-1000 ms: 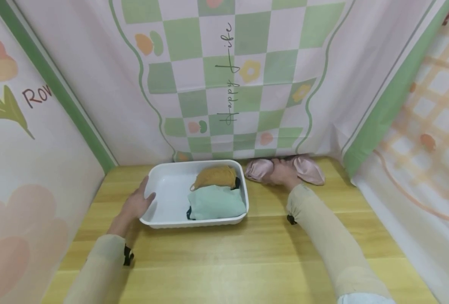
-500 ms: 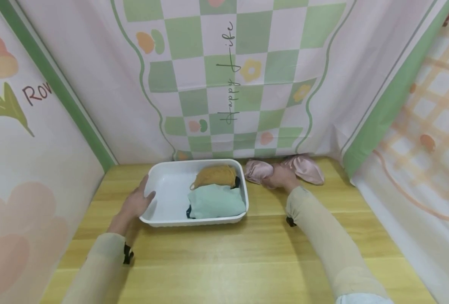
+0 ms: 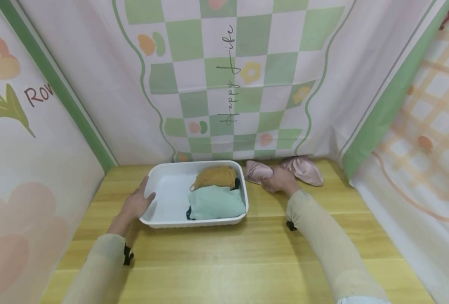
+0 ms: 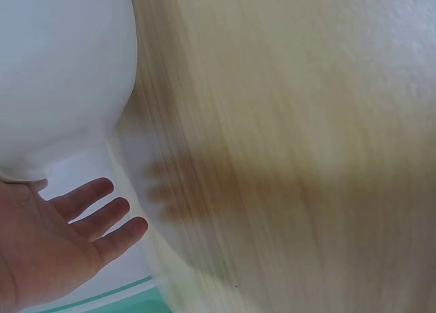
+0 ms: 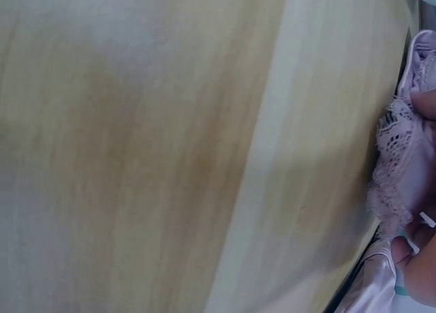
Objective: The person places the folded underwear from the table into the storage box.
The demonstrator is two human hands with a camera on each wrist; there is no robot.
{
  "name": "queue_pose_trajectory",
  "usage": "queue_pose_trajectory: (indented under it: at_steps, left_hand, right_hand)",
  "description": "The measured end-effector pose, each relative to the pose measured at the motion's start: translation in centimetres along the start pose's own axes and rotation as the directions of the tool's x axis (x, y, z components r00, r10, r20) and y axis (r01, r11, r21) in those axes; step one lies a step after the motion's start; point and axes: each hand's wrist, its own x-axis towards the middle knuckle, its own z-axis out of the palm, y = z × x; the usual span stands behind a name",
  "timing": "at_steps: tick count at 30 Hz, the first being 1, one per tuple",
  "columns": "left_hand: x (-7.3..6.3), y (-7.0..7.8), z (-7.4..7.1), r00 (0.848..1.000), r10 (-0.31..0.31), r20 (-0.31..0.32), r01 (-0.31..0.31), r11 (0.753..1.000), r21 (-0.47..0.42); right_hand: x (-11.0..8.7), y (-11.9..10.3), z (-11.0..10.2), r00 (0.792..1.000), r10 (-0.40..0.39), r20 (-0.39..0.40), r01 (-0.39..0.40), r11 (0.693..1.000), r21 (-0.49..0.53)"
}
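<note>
At the left end of a white plastic tray (image 3: 167,206) rests my left hand (image 3: 134,204), thumb over the rim and other fingers outside. In the left wrist view three fingers (image 4: 102,224) of it stretch out, spread, below the tray wall (image 4: 68,61). To the tray's right, my right hand (image 3: 281,179) grips the middle of a pink satin bra (image 3: 306,169), one cup showing on each side. The right wrist view shows its lace trim (image 5: 394,166) under my fingers. Folded inside the tray lie a mustard garment (image 3: 214,176) and a mint green one (image 3: 216,202).
A wooden table (image 3: 224,257) carries everything. Behind it hangs a green checkered cloth (image 3: 218,71) with lettering, close to the tray and the bra. Patterned curtains (image 3: 433,139) enclose both sides.
My right hand has shifted slightly left and toward me, now gripping close to the left cup, which looks more bunched. The left hand and tray have stayed in place.
</note>
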Motion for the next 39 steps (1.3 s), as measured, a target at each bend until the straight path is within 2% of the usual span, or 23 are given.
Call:
queue_pose_trajectory:
  at_steps: [6, 14, 20, 24, 28, 35, 39]
  left_hand:
    - [0.1, 0.0, 0.1, 1.0, -0.009, 0.007, 0.009, 1.0, -0.004]
    - [0.1, 0.1, 0.1, 1.0, -0.014, 0.011, 0.014, 1.0, -0.012]
    - [0.1, 0.1, 0.1, 0.999, -0.029, 0.019, 0.03, 0.999, -0.015]
    - [0.1, 0.0, 0.1, 1.0, -0.02, 0.012, 0.02, 1.0, -0.009]
    - [0.0, 0.1, 0.1, 1.0, -0.02, 0.01, 0.02, 1.0, -0.01]
    - [0.1, 0.1, 0.2, 0.999, -0.031, 0.015, 0.031, 0.999, -0.019]
    - [0.0, 0.1, 0.1, 1.0, -0.024, 0.01, 0.024, 1.0, -0.01]
  right_hand:
    - [-0.2, 0.3, 0.3, 1.0, -0.012, -0.027, 0.012, 1.0, -0.012]
    - [-0.9, 0.1, 0.2, 0.998, 0.005, -0.056, 0.0, 0.997, 0.08]
    - [-1.2, -0.1, 0.0, 0.999, 0.008, -0.054, -0.002, 0.993, 0.117]
    - [-1.3, -0.5, -0.1, 0.996, 0.007, -0.087, 0.004, 0.993, 0.121]
    - [-1.6, -0.9, -0.5, 0.993, -0.008, -0.121, 0.024, 0.991, 0.129]
    - [-2.0, -1.8, -1.1, 0.992, -0.018, -0.128, 0.038, 0.987, 0.153]
    - [-1.9, -2.3, -1.4, 0.99, -0.081, -0.12, 0.099, 0.983, 0.152]
